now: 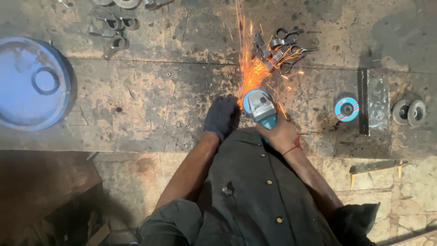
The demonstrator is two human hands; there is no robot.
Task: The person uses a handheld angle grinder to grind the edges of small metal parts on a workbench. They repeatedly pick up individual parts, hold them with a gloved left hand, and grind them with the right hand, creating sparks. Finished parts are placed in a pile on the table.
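Head view: bare right hand (pixel 281 133) is gripping the blue-bodied angle grinder (pixel 260 107); dark-gloved left hand (pixel 221 116) is pressing down a hidden workpiece, best kept clear of the orange sparks (pixel 250 68).

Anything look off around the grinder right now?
Only the left hand is gloved; the right hand grips the angle grinder bare. Sparks spray onto the pile of metal clamps.

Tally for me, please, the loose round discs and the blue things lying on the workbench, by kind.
Blue-labelled grinding disc: 1
Grey worn discs: 2
Blue round drum lid: 1
Blue angle grinder, in the right hand: 1
Total: 5
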